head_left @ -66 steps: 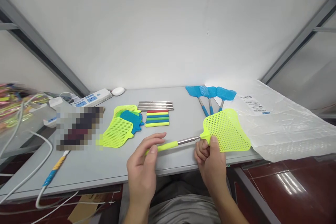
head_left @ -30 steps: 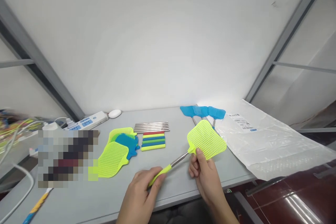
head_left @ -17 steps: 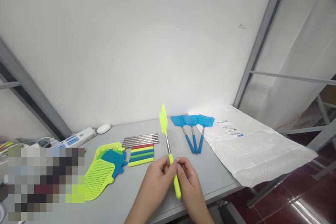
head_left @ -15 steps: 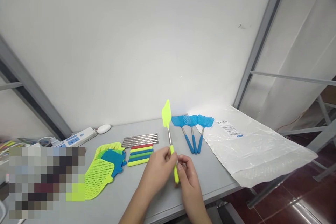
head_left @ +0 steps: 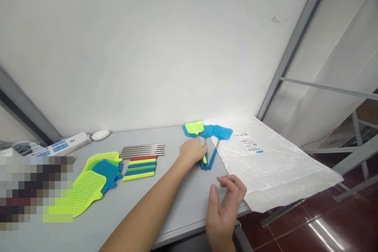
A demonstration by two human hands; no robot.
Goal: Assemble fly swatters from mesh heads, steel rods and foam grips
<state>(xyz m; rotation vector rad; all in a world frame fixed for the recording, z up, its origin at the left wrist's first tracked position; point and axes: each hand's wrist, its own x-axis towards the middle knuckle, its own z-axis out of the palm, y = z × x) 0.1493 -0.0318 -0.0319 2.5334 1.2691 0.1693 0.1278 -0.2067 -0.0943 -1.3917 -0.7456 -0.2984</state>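
On the bench (head_left: 165,201), over the blue swatters (head_left: 223,132), the lime swatter (head_left: 194,127) has moved in, apparently joining them. The left hand (head_left: 191,151) has its fingers closed round the handle (head_left: 204,160); the right hand (head_left: 226,202), fingers loosely spread, holds nothing.

The left forearm (head_left: 152,206) stretches diagonally across the desk (head_left: 189,208) from the front edge toward the back edge. The left hand (head_left: 192,151) is turned back-up, its fingers curled in a grip, the fingertips mostly hidden. The right hand (head_left: 226,204) is raised at the front edge, near the front right corner, fingers loosely bent, thumb pointing up and apart from them.
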